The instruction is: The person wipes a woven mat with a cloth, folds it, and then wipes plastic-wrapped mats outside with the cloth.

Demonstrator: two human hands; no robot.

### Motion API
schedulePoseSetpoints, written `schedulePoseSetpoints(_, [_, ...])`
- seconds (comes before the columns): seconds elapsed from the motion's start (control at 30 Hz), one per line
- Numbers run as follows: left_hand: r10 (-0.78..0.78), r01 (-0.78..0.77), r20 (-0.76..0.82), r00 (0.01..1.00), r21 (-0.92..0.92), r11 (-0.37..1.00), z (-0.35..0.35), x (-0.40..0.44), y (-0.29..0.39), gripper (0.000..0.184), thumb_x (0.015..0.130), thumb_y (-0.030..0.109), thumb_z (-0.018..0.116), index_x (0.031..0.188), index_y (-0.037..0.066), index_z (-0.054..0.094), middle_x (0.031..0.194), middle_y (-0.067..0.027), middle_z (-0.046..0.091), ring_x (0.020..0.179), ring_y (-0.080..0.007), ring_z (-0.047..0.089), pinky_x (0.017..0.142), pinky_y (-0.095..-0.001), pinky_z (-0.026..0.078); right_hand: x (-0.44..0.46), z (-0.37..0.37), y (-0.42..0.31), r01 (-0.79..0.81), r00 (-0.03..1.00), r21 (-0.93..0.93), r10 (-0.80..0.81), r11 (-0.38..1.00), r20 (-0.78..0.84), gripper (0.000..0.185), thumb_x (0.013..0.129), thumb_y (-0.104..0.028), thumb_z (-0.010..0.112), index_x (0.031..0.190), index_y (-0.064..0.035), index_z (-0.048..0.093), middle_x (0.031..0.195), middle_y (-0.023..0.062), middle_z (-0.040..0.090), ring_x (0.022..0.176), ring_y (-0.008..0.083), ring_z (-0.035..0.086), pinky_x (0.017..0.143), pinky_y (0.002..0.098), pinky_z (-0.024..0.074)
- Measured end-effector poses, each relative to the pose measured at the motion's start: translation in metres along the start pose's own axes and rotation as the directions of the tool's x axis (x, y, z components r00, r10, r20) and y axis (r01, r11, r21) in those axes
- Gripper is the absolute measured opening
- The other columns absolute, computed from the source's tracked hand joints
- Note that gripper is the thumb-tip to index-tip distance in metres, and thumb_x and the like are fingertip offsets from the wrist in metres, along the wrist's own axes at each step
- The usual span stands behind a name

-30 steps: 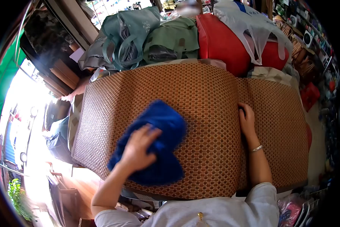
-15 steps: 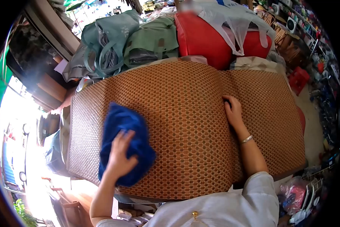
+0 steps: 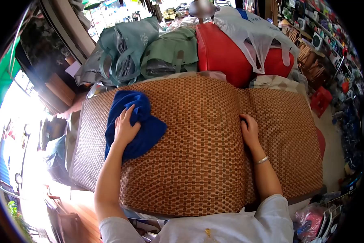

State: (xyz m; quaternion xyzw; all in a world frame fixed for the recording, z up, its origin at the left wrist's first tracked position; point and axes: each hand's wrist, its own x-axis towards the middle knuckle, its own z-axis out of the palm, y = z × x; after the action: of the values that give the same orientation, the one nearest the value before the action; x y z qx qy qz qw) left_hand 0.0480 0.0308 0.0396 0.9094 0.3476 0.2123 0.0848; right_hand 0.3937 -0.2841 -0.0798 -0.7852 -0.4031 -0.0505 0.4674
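A brown woven mat (image 3: 182,154) spreads before me, humped in the middle with a fold running down its right part. On its left side lies a crumpled blue cloth (image 3: 149,131). My left hand (image 3: 126,128) presses down on the cloth and holds it, fingers among its folds and thumb out to the side. Beside the fold, my right hand (image 3: 250,128) rests on the mat with fingers slightly bent and nothing between them. A silver bracelet (image 3: 263,160) circles the right wrist.
Behind the mat stand a grey-blue bag (image 3: 127,44), a green bag (image 3: 169,52) and a red bag (image 3: 222,52) partly under a white plastic bag (image 3: 250,32). Crowded shelves (image 3: 327,40) line the right. A red stool-like object (image 3: 321,101) stands there too.
My left hand has pushed the blue cloth away from me, toward the mat's far left, and the cloth is more bunched. My right hand keeps its place on the fold. The view has tilted slightly.
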Motion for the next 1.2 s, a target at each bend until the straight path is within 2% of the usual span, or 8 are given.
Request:
schedulePoseSetpoints(0.1, [0.053,-0.053,0.003,0.999,0.061,0.997,-0.001,-0.011,0.001,0.074,0.074,0.025,0.065,0.144,0.018,0.042,0.141,-0.0245,0.043,0.13,-0.0407,0.041,0.112,-0.0474,0.028,-0.002,0.002,-0.002,-0.011,1.0,0.026,0.011,1.0,0.005,0.025,0.093,-0.011,0.051,0.114,-0.0014,0.062,0.111,0.0145,0.064,0.106,0.0322,0.058,0.095,0.0436,0.0419])
schedulePoseSetpoints(0.5, [0.157,-0.144,0.178,0.971,-0.084,0.986,-0.022,-0.088,0.074,0.075,0.069,0.019,0.07,0.14,0.016,0.046,0.141,-0.0253,0.041,0.131,-0.0424,0.04,0.112,-0.053,0.028,0.0,0.0,-0.007,0.041,0.999,-0.009,-0.041,0.999,-0.032,0.024,0.091,-0.009,0.051,0.109,0.0001,0.063,0.106,0.0157,0.065,0.1,0.0337,0.06,0.09,0.0433,0.0451])
schedulePoseSetpoints(0.67, [0.517,-0.435,0.277,0.81,-0.307,0.846,-0.027,-0.113,0.142,0.075,0.065,0.025,0.075,0.136,0.019,0.051,0.136,-0.0253,0.045,0.128,-0.0416,0.042,0.109,-0.057,0.03,0.0,0.003,-0.001,0.059,0.998,0.01,-0.059,0.998,-0.036,0.026,0.092,-0.009,0.05,0.112,0.0027,0.063,0.107,0.0179,0.065,0.101,0.0339,0.06,0.089,0.0445,0.046])
schedulePoseSetpoints(0.77, [0.598,-0.49,0.28,0.751,-0.372,0.788,-0.024,-0.112,0.162,0.075,0.065,0.021,0.074,0.136,0.016,0.051,0.136,-0.0252,0.045,0.127,-0.0407,0.045,0.109,-0.0547,0.033,0.001,0.002,-0.001,0.049,0.999,0.042,-0.049,0.998,-0.022,0.026,0.092,-0.009,0.049,0.112,0.0031,0.063,0.107,0.0185,0.065,0.102,0.0343,0.06,0.089,0.0436,0.0464])
schedulePoseSetpoints(0.9, [0.417,-0.393,0.101,0.903,-0.196,0.899,-0.007,-0.057,0.096,0.067,0.069,0.02,0.068,0.134,0.012,0.052,0.129,-0.0211,0.054,0.123,-0.0392,0.049,0.105,-0.0489,0.037,0.001,0.001,-0.002,0.042,0.999,0.045,-0.041,0.998,-0.023,0.026,0.092,-0.008,0.05,0.111,0.0032,0.063,0.107,0.0188,0.065,0.1,0.0343,0.06,0.089,0.0433,0.0466])
schedulePoseSetpoints(1.03, [-0.065,0.081,-0.11,0.992,0.151,0.985,-0.016,-0.018,-0.013,0.068,0.074,0.028,0.065,0.139,0.014,0.048,0.137,-0.0237,0.047,0.127,-0.0388,0.044,0.108,-0.0468,0.032,0.001,0.0,0.001,0.043,0.999,0.031,-0.043,0.999,0.015,0.027,0.093,-0.006,0.048,0.114,0.0048,0.061,0.113,0.0187,0.063,0.105,0.0327,0.06,0.092,0.0409,0.0468])
schedulePoseSetpoints(1.1, [-0.177,0.188,-0.122,0.977,0.091,0.978,-0.022,-0.014,-0.025,0.072,0.074,0.03,0.066,0.141,0.016,0.045,0.141,-0.0239,0.043,0.128,-0.0397,0.042,0.109,-0.0472,0.031,0.002,0.001,0.0,0.047,0.999,0.05,-0.047,0.998,-0.009,0.026,0.092,-0.007,0.049,0.113,0.0038,0.061,0.111,0.0187,0.064,0.104,0.0333,0.06,0.091,0.0421,0.0465])
schedulePoseSetpoints(1.2, [-0.066,0.076,-0.066,0.996,0.177,0.981,-0.011,-0.024,-0.007,0.076,0.072,0.032,0.066,0.143,0.018,0.043,0.142,-0.0252,0.041,0.132,-0.0396,0.039,0.111,-0.0491,0.028,0.001,0.001,0.0,0.046,0.999,0.043,-0.046,0.998,-0.019,0.026,0.091,-0.007,0.05,0.112,0.0028,0.062,0.108,0.0185,0.065,0.103,0.0337,0.06,0.09,0.0433,0.0463])
